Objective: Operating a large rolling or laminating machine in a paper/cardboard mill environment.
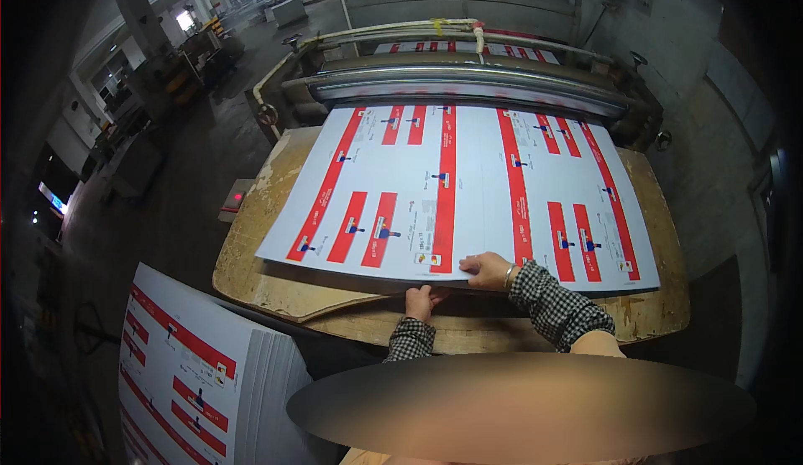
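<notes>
A large white printed sheet (481,189) with red bands and small blue figures lies on a worn wooden table (251,252). Its far end meets a metal roller (468,87). My right hand (488,271) is closed on the sheet's near edge, thumb side on top; some of its fingers are hidden. Just left of it and lower, my left hand (421,301) is closed at the dark underside below that same edge. What its fingers hold there is hidden. Both forearms wear black-and-white checked sleeves.
At the lower left stands a thick stack of similar printed sheets (180,365). Pipes and a frame (393,26) rise around the rollers, with handwheels (267,114) at the sides. A small box with a red light (237,199) sits by the table's left edge. A wall runs along the right.
</notes>
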The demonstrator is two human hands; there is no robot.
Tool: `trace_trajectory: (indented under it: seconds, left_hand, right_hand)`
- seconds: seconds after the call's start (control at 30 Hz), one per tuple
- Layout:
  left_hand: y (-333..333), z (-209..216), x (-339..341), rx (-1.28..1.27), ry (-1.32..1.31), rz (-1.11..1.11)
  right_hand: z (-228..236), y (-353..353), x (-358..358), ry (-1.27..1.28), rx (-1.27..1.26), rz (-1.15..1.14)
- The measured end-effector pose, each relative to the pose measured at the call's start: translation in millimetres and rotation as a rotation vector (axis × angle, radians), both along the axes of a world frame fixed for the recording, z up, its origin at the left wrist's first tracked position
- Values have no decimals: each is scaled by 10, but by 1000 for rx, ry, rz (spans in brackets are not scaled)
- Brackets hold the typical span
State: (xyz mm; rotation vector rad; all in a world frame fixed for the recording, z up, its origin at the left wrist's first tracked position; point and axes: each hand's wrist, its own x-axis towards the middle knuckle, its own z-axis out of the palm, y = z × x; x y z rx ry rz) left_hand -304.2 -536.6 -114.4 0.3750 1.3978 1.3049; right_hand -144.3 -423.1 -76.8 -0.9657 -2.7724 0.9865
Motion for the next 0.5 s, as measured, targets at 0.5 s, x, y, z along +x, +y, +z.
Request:
trace_trajectory:
  seconds: [0.5]
  left_hand:
    - [12, -415, -43, 234, -332, 55]
  right_hand:
    - [-217, -128, -153, -303, 326, 19]
